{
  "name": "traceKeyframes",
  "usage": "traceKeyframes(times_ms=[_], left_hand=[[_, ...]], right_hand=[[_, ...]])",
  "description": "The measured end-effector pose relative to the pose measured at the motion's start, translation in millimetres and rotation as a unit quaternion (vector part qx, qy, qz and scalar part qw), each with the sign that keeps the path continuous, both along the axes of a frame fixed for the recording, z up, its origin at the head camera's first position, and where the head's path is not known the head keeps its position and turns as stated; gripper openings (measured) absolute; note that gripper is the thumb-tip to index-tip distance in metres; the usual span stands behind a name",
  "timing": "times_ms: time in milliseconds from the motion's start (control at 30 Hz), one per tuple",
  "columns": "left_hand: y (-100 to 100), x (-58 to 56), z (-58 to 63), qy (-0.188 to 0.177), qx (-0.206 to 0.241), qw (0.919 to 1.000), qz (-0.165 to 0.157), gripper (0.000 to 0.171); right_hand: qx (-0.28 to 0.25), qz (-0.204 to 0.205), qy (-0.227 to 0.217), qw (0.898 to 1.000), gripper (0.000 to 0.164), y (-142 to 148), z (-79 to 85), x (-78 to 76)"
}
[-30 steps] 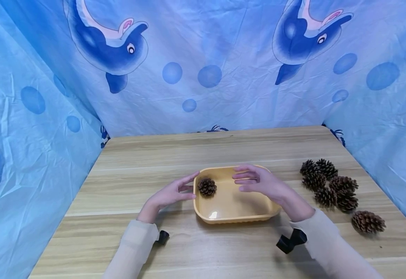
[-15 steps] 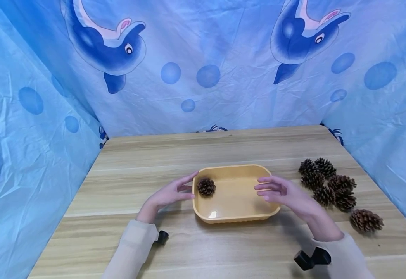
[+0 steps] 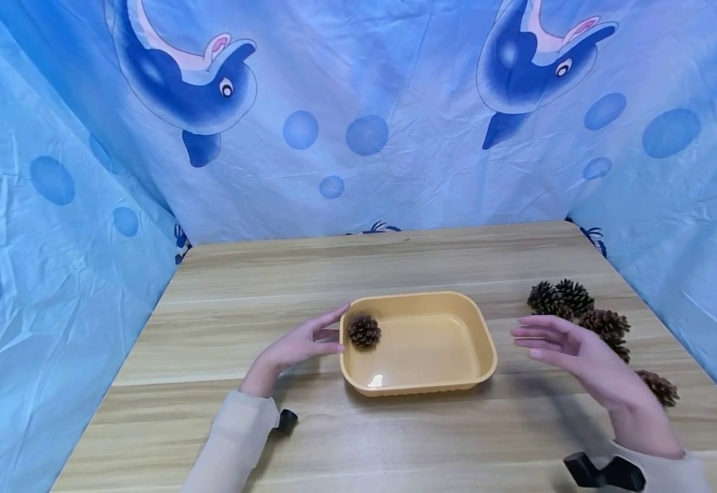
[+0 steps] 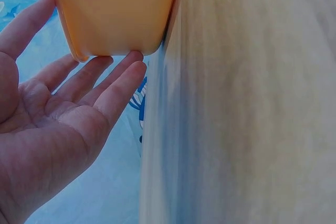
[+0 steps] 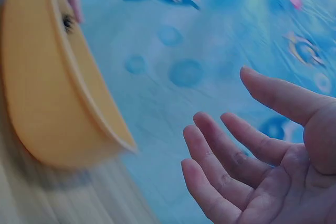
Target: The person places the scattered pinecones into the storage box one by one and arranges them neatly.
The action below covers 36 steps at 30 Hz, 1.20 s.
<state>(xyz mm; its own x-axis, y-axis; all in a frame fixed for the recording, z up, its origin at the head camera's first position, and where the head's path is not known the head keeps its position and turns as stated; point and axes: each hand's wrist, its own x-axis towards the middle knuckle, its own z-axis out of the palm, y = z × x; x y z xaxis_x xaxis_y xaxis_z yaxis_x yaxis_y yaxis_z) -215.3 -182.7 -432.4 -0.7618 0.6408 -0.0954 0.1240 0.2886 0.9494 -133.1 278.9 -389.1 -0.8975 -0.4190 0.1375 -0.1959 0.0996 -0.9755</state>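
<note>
Right hand (image 3: 592, 363) moved rightward, fingers loose, empty; left hand (image 3: 296, 344) has spread fingers touching, presumably steadying, the yellow rectangular plastic tray (image 3: 432, 349).

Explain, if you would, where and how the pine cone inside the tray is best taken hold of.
I'd pinch the pine cone around its rounded, scaly sides with the right hand, coming from above and to the right. The tray is open-topped, and the cone sits near its left end, where the left hand is, with bare tray floor to the right.
</note>
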Motion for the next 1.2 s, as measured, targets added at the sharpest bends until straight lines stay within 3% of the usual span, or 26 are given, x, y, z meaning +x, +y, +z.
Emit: traceKeyframes(times_ms=[133, 300, 400, 567, 700, 800, 900, 1000, 1033, 1200], left_hand=[[-0.4, 0.6, -0.4, -0.002, -0.002, 1.0, 0.005, 0.081], [-0.3, 1.3, 0.0, 0.0, -0.001, 1.0, 0.007, 0.08], [-0.4, 1.3, -0.7, 0.001, 0.002, 1.0, 0.009, 0.08], [-0.2, 1.4, -2.0, -0.004, 0.012, 0.9999, 0.01, 0.081], [0.5, 1.7, -2.4, -0.004, 0.02, 0.9997, 0.01, 0.081], [1.0, 2.7, -2.4, -0.002, 0.018, 0.9998, 0.012, 0.08], [1.5, 4.4, -2.4, 0.0, 0.012, 0.9998, 0.012, 0.08], [2.5, 5.8, -2.1, 0.003, 0.011, 0.9999, 0.009, 0.08], [2.7, 6.4, -1.9, 0.003, 0.011, 0.9999, 0.008, 0.08], [3.3, 7.6, -1.6, 0.006, 0.006, 0.9999, 0.007, 0.08]], right_hand=[[-0.039, -0.023, 0.03, 0.999, 0.05, 30.2, -6.8, 7.7], [-0.003, -0.117, 0.049, 0.992, 0.053, 66.1, -15.4, 23.2], [-0.008, -0.162, 0.042, 0.986, 0.055, 84.3, -18.8, 31.4], [-0.132, -0.198, 0.071, 0.969, 0.055, 102.2, -33.1, 41.4], [-0.191, -0.253, 0.094, 0.944, 0.051, 117.7, -51.8, 46.5], [-0.143, -0.344, 0.082, 0.924, 0.05, 132.0, -64.9, 47.5], [-0.018, -0.445, 0.021, 0.895, 0.051, 139.5, -70.2, 47.5], [0.087, -0.487, -0.033, 0.868, 0.053, 140.7, -71.3, 49.3], [0.101, -0.489, -0.042, 0.865, 0.053, 139.7, -70.9, 51.2], [0.095, -0.455, -0.019, 0.885, 0.058, 144.9, -82.4, 59.1]])
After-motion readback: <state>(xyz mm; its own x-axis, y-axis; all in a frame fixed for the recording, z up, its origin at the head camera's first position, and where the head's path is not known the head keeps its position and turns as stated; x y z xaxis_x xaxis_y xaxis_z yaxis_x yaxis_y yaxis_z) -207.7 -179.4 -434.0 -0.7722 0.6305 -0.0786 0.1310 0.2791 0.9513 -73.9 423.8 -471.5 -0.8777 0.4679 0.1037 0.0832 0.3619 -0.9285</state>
